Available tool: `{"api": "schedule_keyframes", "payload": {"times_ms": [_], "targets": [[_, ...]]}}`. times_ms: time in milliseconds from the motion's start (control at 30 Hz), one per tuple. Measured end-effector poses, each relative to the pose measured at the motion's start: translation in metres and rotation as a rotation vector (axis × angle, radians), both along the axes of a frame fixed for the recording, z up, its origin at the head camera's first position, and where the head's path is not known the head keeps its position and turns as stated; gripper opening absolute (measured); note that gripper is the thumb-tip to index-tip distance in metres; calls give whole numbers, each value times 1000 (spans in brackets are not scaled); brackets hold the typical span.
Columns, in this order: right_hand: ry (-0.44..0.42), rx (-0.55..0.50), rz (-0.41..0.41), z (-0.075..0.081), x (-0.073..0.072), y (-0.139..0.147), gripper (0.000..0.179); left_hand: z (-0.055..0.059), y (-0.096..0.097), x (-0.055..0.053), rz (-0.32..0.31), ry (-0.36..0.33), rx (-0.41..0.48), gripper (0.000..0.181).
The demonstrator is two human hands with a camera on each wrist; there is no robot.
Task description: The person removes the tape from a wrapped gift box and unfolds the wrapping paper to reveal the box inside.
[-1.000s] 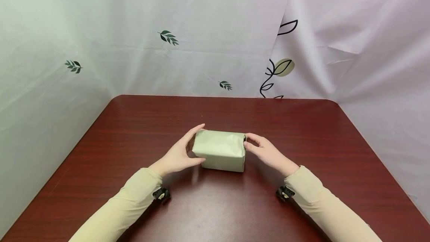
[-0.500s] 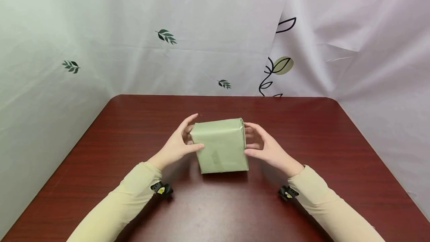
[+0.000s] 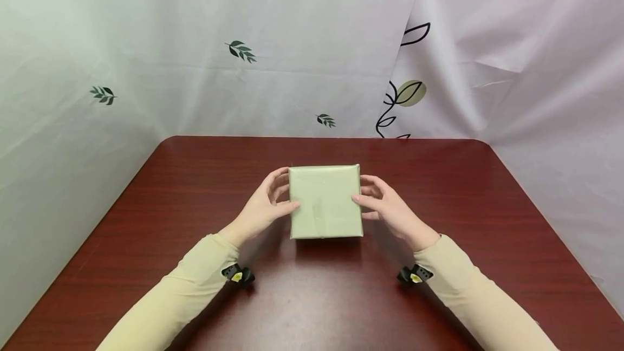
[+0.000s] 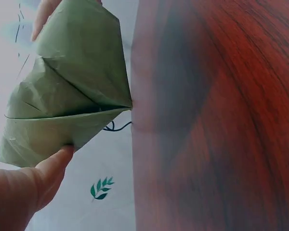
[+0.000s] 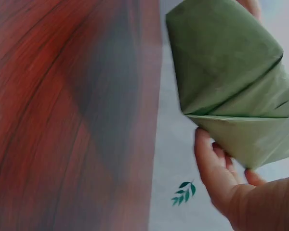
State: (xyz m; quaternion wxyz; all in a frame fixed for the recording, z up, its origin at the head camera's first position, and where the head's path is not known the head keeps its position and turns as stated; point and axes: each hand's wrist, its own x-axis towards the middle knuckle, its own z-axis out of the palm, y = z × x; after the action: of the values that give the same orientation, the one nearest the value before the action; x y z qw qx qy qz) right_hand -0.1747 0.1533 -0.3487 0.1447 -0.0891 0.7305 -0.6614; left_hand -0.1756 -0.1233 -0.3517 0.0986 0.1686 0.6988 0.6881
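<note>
Between my two hands is a box wrapped in pale green paper (image 3: pixel 325 205), its broad square face turned toward the head camera. My left hand (image 3: pixel 260 207) grips its left edge, thumb on the front face and fingers behind. On the opposite edge my right hand (image 3: pixel 392 210) holds it the same way, thumb on the front, some fingers hidden behind. Folded paper flaps show on the box's end (image 4: pixel 67 91) in the left wrist view, and similar folds mark the other end (image 5: pixel 245 101) in the right wrist view. A dark shadow lies on the tabletop below the box.
The dark red wooden table (image 3: pixel 312 302) spreads out under both arms. White cloth printed with leaves (image 3: pixel 292 26) hangs behind it and along both sides. Black wrist cameras sit on the left wrist (image 3: pixel 238 275) and the right wrist (image 3: pixel 414 274).
The box has been tipped up from showing mostly its narrow top side to showing its broad square face, and raised a little. Both hands have moved with it, the right thumb now on the front.
</note>
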Motion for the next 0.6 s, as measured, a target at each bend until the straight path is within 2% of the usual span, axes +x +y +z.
{"api": "schedule_keyframes", "payload": {"times_ms": [233,467,600], "targets": [[-180,-79,25,-3,-10,-3,63,-9,-6,-7,-14,-16,-191,80],[-313,-78,48,-11,-22,-7,64,-15,-7,-15,-18,-215,-147,79],[-350,-58,43,-16,-29,-10,65,-19,-8,-21,-6,-290,-141,78]]}}
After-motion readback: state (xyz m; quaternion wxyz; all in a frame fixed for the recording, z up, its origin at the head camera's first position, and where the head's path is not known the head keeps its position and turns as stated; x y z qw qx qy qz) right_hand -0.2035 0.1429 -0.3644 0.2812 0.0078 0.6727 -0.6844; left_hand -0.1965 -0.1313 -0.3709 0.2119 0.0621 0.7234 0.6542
